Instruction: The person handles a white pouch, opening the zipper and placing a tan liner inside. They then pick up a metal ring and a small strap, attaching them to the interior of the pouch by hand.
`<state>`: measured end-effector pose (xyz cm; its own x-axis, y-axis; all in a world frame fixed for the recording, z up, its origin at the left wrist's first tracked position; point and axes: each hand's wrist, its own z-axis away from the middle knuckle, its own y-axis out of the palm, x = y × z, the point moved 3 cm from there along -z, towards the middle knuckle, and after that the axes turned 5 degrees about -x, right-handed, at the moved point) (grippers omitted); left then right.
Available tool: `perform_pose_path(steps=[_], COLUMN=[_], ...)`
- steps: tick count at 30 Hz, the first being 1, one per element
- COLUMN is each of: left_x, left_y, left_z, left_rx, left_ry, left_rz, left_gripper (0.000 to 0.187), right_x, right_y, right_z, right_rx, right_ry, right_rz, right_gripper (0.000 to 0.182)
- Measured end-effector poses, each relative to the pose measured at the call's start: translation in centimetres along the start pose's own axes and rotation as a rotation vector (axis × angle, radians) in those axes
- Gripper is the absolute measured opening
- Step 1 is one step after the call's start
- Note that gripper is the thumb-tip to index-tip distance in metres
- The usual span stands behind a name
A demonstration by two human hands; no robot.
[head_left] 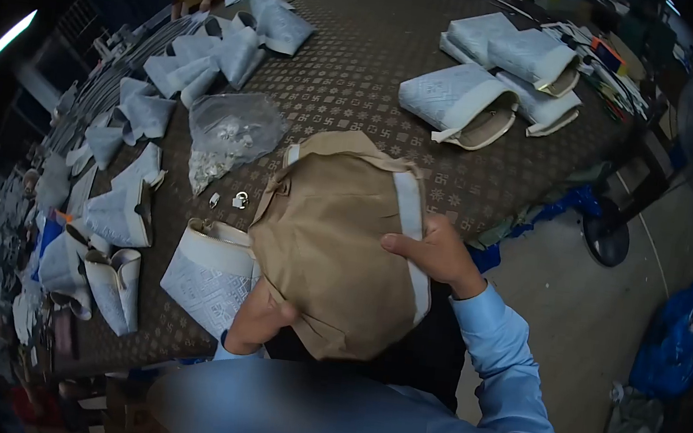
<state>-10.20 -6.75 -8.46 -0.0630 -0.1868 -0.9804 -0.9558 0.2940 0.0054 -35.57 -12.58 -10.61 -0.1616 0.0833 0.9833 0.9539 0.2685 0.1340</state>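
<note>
several pale pouches (114, 217) line the left edge of the patterned tabletop (356, 55); to their right sits a clear plastic bag (262, 117) of small parts (215, 154). loose metal fittings (240, 200) and a single pouch (204, 281) lie toward the near edge, where a person's left hand (259, 319) pinches the lower left of a tan cloth piece (343, 242), the right hand (441, 253) gripping its white-banded right side. more pouches (445, 98) rest along the right edge.

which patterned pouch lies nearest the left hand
The pouch beside the left hand, partly hidden behind the brown cloth; no other lies so close.
</note>
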Motion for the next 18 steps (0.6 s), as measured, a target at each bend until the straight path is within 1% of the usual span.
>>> perform_pose_path(steps=[1, 2, 3, 5, 6, 8, 9, 11, 12, 14, 15, 17, 18], left_x=[-0.4, -0.5, 0.0, 0.8, 1.0, 0.6, 0.7, 1.0, 0.2, -1.6, -2.0, -3.9, -6.2], left_y=[1.4, 2.2, 2.4, 2.4, 3.0, 3.9, 3.6, 2.9, 2.4, 2.1, 1.0, -1.7, -1.1], left_z=[-0.2, -0.4, -0.5, -1.0, -1.1, -1.2, -1.0, -0.6, -0.7, -0.7, -0.9, -2.0, -3.3], left_rx=[-0.094, -0.189, -0.16, -0.308, -0.291, -0.404, -0.391, -0.297, -0.29, -0.165, -0.153, -0.113, 0.023], left_ry=[-0.115, -0.238, -0.256, -0.217, -0.227, -0.168, -0.17, -0.269, -0.27, -0.615, -0.614, -0.153, 0.028], left_rz=[0.048, 0.092, 0.093, -0.054, -0.05, 0.066, 0.055, -0.059, -0.074, -0.159, -0.177, -0.669, -1.046], left_gripper=[0.065, 0.058, 0.058, 0.04, 0.04, 0.029, 0.029, 0.032, 0.032, 0.035, 0.035, 0.04, 0.046], right_x=[0.2, 0.6, 0.5, 0.8, 0.5, -1.1, -2.1, -3.7, -3.8, -3.2, -3.9, -5.1, -4.3], right_y=[0.1, -0.2, -0.5, -0.8, -0.8, -0.5, -0.5, -0.6, -0.8, -1.3, -1.5, -1.8, -1.4], right_z=[0.1, 0.5, 1.0, 1.9, 2.2, 2.8, 3.0, 3.2, 3.1, 2.8, 2.4, 1.4, 1.6], right_rx=[0.012, 0.071, 0.04, 0.083, 0.064, 0.005, -0.007, -0.026, -0.031, -0.042, -0.052, -0.001, -0.134], right_ry=[0.018, 0.101, 0.113, 0.005, 0.012, 0.101, 0.096, 0.091, 0.084, 0.167, 0.155, 0.079, 0.212], right_rz=[0.187, 0.139, 0.132, -0.059, -0.058, -0.127, -0.137, -0.358, -0.372, -0.457, -0.472, -0.922, -0.771], right_gripper=[0.034, 0.04, 0.04, 0.047, 0.047, 0.05, 0.05, 0.039, 0.039, 0.028, 0.028, 0.029, 0.026])
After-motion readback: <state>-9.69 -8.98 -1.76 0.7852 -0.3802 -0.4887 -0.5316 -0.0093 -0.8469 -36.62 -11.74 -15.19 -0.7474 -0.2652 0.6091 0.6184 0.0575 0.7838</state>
